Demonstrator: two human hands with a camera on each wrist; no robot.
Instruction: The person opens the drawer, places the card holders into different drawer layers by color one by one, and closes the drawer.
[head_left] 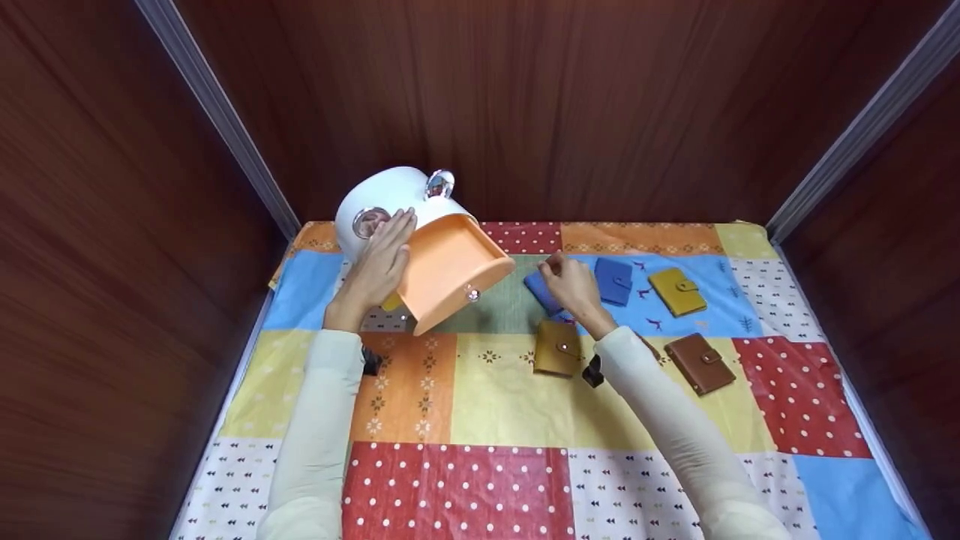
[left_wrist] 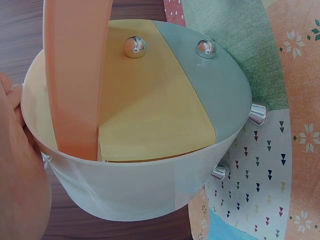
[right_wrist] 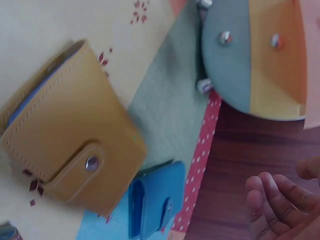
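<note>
A white rounded case [head_left: 397, 184] with silver knobs stands at the back left, its orange drawer [head_left: 454, 259] pulled out. My left hand [head_left: 379, 266] lies on the case beside the drawer, fingers straight. In the left wrist view, yellow [left_wrist: 155, 100] and grey-green [left_wrist: 215, 85] fronts with round knobs sit beside the orange drawer [left_wrist: 77, 75]. My right hand [head_left: 571, 285] hovers by a blue wallet [head_left: 541, 292]; its fingers [right_wrist: 280, 200] are loosely bent and hold nothing. A mustard wallet [head_left: 556, 349] lies nearer me, below that hand.
Farther right on the patchwork cloth [head_left: 510, 397] lie another blue wallet [head_left: 613, 281], a yellow wallet [head_left: 677, 291] and a brown wallet [head_left: 700, 363]. Part of another brown item shows beside my right forearm. Wood-look walls [head_left: 525, 112] enclose the back and sides.
</note>
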